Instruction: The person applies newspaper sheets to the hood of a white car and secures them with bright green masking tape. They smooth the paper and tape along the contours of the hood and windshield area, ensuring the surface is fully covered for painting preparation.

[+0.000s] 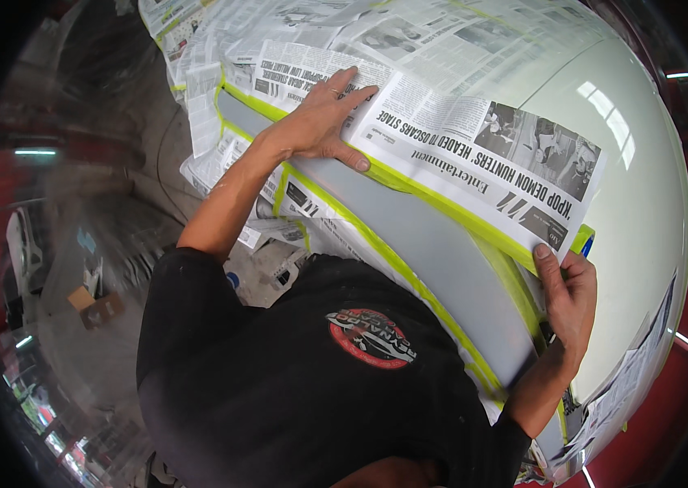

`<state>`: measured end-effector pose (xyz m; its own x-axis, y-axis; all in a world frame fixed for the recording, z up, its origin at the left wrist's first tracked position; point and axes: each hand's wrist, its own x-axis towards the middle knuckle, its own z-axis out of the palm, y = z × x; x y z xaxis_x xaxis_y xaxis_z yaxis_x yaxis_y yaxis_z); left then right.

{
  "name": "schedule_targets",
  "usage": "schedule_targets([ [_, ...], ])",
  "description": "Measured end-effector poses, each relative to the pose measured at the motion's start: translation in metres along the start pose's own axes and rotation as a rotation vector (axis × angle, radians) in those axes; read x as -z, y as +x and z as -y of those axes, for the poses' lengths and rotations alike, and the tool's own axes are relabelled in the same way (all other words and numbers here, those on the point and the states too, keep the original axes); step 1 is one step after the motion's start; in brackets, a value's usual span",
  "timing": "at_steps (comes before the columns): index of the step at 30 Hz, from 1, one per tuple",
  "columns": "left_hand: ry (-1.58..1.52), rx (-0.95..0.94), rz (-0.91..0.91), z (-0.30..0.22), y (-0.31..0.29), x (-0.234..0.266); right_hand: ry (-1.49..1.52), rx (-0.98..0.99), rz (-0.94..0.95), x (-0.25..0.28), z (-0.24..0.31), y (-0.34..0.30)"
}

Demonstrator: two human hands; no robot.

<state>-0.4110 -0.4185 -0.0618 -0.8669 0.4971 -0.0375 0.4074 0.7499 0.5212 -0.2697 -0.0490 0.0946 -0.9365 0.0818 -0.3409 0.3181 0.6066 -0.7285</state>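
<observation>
A folded newspaper sheet lies along the edge of a white car body, with a strip of yellow-green masking tape along its lower edge. My left hand rests on the paper, fingers spread and thumb on the taped edge. At the sheet's right corner my right hand is closed, its thumb pressing the paper from above; the other fingers are partly hidden. A roll of masking tape with a blue core shows just beyond those fingers, partly covered by the sheet.
A grey panel, bordered by yellow-green tape, curves between my body and the sheet. More newspaper covers the far side, and loose paper hangs at the lower right. Translucent plastic sheeting and a small cardboard box are at left.
</observation>
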Motion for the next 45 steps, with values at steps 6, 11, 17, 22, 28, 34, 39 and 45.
schedule_targets([
  [6,-0.155,-0.079,0.083,-0.035,0.027,-0.033,-0.15,0.177,0.011,0.007,0.027,-0.001],
  [11,-0.155,-0.169,0.077,-0.043,0.029,-0.027,-0.219,0.343,-0.092,0.003,0.042,0.0],
  [17,-0.185,-0.143,0.066,-0.04,0.026,-0.025,-0.408,0.427,-0.109,0.011,0.059,0.033],
  [22,-0.167,-0.141,0.062,-0.036,0.025,-0.03,-0.387,0.335,-0.131,0.013,0.047,0.052],
  [28,-0.176,-0.098,0.139,-0.044,0.026,-0.02,-0.399,0.287,-0.12,0.014,0.043,0.065],
  [34,-0.184,-0.119,0.117,-0.048,0.031,-0.021,-0.386,0.191,-0.098,0.014,0.026,0.064],
  [39,-0.233,-0.093,0.031,-0.059,0.031,-0.032,-0.419,0.198,-0.154,0.008,0.019,0.072],
  [45,-0.174,-0.078,0.074,-0.069,0.031,-0.03,-0.646,0.283,-0.267,-0.001,0.007,0.084],
])
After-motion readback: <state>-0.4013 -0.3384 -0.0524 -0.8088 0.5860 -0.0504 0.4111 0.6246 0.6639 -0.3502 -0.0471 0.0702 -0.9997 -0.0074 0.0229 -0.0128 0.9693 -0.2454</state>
